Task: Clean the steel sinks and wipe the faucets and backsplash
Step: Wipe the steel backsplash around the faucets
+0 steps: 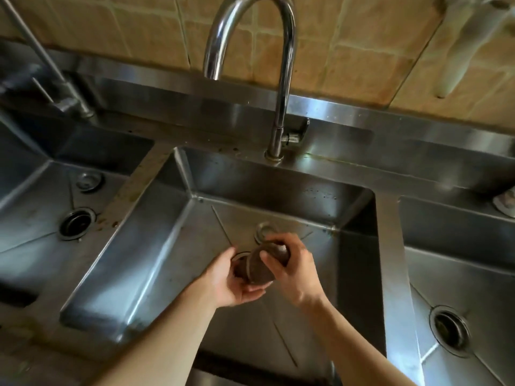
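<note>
Both hands are down inside the middle steel sink (156, 246), above its drain. My left hand (231, 280) cups a dark brown, round drain strainer basket (257, 267) from below. My right hand (292, 268) grips the same basket from the top and right side. A small steel drain plug (264, 232) lies on the sink floor just behind the hands. The gooseneck faucet (281, 79) rises behind the sink, its spout above the basin, with no water running. The tan tiled backsplash (139, 32) runs along the wall above the steel ledge.
A left sink (33, 213) holds an open drain (76, 222) and a loose plug (89, 181). A right sink (479, 280) shows its drain (450, 328). A second faucet (65, 98) stands at the far left. A white object (462, 45) hangs on the wall at upper right.
</note>
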`<action>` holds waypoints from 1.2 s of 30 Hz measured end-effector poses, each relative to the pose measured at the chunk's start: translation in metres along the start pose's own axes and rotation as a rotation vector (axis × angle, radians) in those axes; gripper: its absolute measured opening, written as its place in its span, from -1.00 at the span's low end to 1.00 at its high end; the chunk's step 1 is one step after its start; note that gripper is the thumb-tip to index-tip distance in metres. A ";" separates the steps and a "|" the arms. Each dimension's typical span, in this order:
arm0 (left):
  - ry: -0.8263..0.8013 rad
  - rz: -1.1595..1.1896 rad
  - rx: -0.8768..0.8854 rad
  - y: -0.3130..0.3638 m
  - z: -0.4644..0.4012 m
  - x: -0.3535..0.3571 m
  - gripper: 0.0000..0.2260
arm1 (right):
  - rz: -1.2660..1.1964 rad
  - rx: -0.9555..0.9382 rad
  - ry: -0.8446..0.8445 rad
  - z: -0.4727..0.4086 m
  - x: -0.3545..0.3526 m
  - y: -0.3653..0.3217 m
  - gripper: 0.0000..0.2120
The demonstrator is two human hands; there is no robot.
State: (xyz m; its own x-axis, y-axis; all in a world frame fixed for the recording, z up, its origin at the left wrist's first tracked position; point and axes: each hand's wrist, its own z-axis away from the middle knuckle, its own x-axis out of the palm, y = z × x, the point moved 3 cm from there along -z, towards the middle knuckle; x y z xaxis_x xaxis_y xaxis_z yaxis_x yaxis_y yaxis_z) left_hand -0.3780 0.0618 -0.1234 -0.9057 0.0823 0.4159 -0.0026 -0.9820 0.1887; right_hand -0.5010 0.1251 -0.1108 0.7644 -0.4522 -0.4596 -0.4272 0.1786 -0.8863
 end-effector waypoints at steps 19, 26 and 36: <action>0.057 -0.929 0.462 0.018 -0.085 -0.021 -0.88 | 0.064 0.526 -0.116 -0.042 0.069 0.084 -0.68; 0.084 -1.420 0.541 0.032 -0.119 -0.043 -0.73 | -0.084 0.854 -0.247 -0.052 0.119 0.130 -0.68; 0.061 -1.526 0.663 0.032 -0.141 -0.059 -0.86 | -0.044 0.995 -0.235 -0.048 0.152 0.168 -0.70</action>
State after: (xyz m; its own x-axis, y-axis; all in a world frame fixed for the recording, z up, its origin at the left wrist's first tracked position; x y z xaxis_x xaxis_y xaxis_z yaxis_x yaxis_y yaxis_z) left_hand -0.3847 0.0012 -0.2671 -0.2546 0.8132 -0.5234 -0.6878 0.2281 0.6891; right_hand -0.4798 0.0441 -0.3269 0.8909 -0.3117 -0.3302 0.1158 0.8591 -0.4985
